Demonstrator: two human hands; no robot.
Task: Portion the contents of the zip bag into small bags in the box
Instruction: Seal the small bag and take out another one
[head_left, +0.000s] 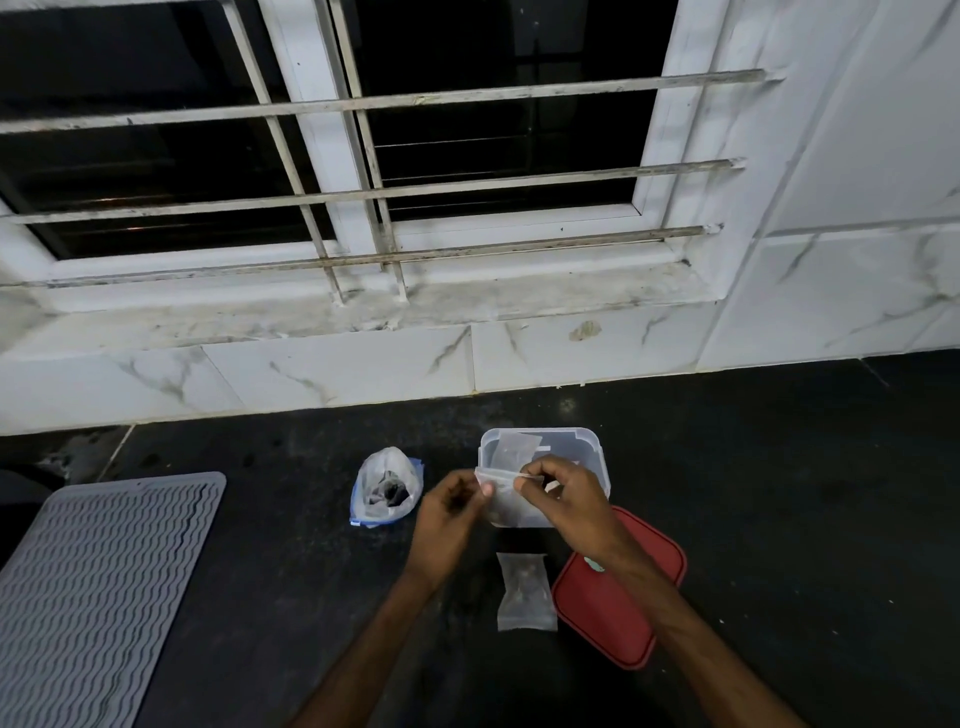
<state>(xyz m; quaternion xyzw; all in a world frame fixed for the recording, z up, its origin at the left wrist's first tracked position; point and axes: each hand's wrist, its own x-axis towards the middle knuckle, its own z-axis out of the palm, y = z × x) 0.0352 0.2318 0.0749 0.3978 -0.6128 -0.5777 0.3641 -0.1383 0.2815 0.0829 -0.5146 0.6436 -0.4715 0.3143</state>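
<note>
Below a barred window, a dark table is carrying a zip bag with dark bits, standing left of a clear box. A red lid and a filled bag are lying nearer. The left hand and right hand are both pinching the top of a small bag, holding it up in front of the box.

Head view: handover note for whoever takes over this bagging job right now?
Left hand and right hand both pinch the top edge of a small clear plastic bag in front of the clear plastic box.
The open blue-edged zip bag, dark pieces inside, stands left of the box.
Done: one filled small bag lies beside the red lid.
Left: portion the remaining pieces.
</note>
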